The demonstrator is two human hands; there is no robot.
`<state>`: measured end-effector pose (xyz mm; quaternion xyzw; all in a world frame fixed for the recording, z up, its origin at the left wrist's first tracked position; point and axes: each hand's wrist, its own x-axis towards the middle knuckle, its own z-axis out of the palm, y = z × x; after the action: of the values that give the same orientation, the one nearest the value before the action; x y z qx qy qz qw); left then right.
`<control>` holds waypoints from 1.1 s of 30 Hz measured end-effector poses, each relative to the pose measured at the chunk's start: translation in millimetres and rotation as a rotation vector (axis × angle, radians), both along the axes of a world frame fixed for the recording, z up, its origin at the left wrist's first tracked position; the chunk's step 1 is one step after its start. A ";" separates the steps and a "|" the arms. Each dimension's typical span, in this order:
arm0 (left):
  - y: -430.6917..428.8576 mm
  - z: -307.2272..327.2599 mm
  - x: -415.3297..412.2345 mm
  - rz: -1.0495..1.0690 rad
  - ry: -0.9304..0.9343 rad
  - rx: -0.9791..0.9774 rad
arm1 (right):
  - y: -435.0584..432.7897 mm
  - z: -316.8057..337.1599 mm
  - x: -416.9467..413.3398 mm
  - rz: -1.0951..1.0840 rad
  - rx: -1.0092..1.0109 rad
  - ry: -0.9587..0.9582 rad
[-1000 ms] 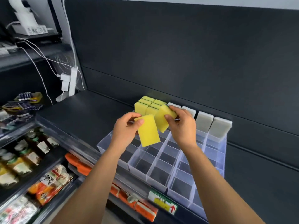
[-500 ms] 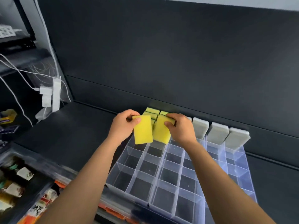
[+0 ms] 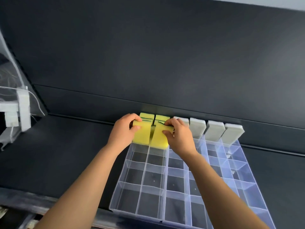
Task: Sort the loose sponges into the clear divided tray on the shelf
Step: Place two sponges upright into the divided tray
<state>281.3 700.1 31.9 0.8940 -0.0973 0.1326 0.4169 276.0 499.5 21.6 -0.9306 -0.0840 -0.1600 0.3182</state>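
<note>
The clear divided tray (image 3: 165, 192) lies on the dark shelf. My left hand (image 3: 123, 133) grips a yellow sponge (image 3: 142, 136) standing upright in a far-left compartment. Beside it, my right hand (image 3: 179, 138) grips a second yellow sponge (image 3: 159, 138), tilted slightly, in the neighbouring compartment. More yellow sponges with green backs (image 3: 154, 118) stand behind them in the back row. Several grey sponges (image 3: 213, 132) stand upright along the back row to the right. The nearer compartments hold nothing.
A dark back wall (image 3: 165, 63) rises directly behind the tray. A white power strip with cables (image 3: 18, 113) hangs at the left. The dark shelf surface (image 3: 66, 154) stretches left of the tray; the shelf's front edge (image 3: 41, 202) runs below.
Both hands have moved down and forward, lowering the two yellow sponges from above the tray into its far-left compartments. The view has tilted closer over the tray.
</note>
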 end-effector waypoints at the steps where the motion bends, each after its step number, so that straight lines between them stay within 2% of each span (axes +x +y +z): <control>1: 0.6 -1.3 -0.5 -0.018 -0.009 0.015 | 0.6 -1.4 -1.6 0.017 -0.010 -0.010; 8: 6.4 -18.3 -4.7 -0.108 0.064 0.113 | 6.4 -10.4 -8.6 0.100 -0.070 -0.034; 12: 5.7 -30.9 -3.8 -0.044 0.012 0.171 | 7.4 -25.4 -14.8 0.053 -0.091 0.013; 18: 0.0 -37.2 -2.7 -0.039 -0.106 0.287 | 9.4 -32.4 -12.5 0.009 -0.205 -0.146; 26: -1.2 -36.2 -6.4 -0.043 -0.101 0.318 | 7.0 -36.9 -16.5 0.038 -0.269 -0.139; 33: -7.1 -23.7 -9.4 -0.118 -0.159 0.408 | -2.7 -30.9 -34.6 -0.073 -0.245 -0.062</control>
<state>271.9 692.9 8.2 0.9393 -0.2067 0.1555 0.2256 241.3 496.8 -9.3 -0.9596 -0.0789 -0.1889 0.1932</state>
